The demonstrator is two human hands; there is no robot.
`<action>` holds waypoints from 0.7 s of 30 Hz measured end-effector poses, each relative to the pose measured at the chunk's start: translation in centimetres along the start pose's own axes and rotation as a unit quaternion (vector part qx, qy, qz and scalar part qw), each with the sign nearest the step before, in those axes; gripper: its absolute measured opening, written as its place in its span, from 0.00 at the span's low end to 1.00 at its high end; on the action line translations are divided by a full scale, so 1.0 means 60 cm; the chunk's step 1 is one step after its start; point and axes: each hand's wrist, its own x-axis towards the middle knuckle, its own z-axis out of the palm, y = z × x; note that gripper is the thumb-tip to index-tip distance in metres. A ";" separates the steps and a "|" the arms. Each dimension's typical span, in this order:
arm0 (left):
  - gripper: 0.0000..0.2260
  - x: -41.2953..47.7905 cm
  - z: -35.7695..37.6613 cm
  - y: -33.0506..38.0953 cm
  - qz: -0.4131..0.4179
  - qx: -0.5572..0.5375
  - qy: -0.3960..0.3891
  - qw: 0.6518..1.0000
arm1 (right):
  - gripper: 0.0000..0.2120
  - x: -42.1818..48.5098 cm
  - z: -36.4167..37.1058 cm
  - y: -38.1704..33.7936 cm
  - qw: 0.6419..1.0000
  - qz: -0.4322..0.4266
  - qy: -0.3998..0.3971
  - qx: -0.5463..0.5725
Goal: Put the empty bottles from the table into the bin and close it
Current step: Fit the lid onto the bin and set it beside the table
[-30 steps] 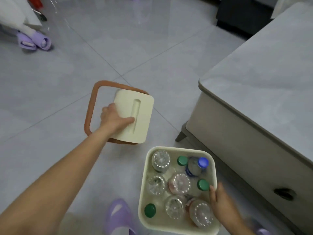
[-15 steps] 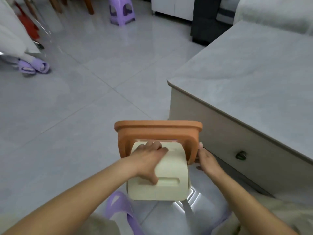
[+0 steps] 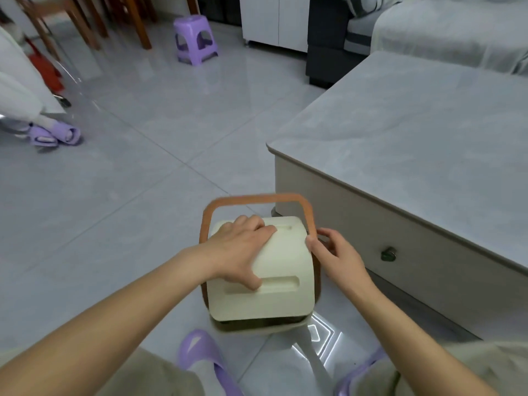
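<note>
The cream bin (image 3: 257, 327) stands on the floor in front of me, with its cream lid (image 3: 271, 298) lying over the opening. The lid's orange frame (image 3: 257, 200) rises behind it. My left hand (image 3: 243, 247) lies flat on the lid, thumb in the handle recess. At the lid's right edge, the fingers of my right hand (image 3: 337, 255) touch the orange frame. The bottles are hidden under the lid. The grey table (image 3: 414, 144) at the right has a bare top.
My feet in purple slippers (image 3: 203, 358) are just below the bin. A purple stool (image 3: 195, 41), wooden chair legs (image 3: 137, 21) and another person's slippered feet (image 3: 54, 135) stand farther off on the tiled floor. A sofa (image 3: 443, 32) is behind the table.
The lid came off the floor at the left and now covers the bin, hiding the bottles. My right hand moved from the bin's rim to the lid's right edge.
</note>
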 end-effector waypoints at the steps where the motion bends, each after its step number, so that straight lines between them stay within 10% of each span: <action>1: 0.43 -0.001 0.004 0.003 0.005 0.003 0.004 1.000 | 0.17 0.000 -0.004 -0.010 1.000 0.000 -0.005 -0.029; 7: 0.42 0.000 0.028 0.007 0.007 -0.007 0.012 1.000 | 0.17 0.030 -0.003 -0.035 0.986 -0.023 -0.038 -0.160; 16: 0.43 0.013 0.067 -0.012 -0.030 -0.054 -0.014 0.998 | 0.16 0.016 0.029 0.033 0.995 0.040 -0.081 -0.035; 21: 0.42 0.008 0.065 -0.010 -0.017 -0.042 -0.019 0.999 | 0.43 -0.020 0.025 0.037 0.979 0.010 -0.204 -0.017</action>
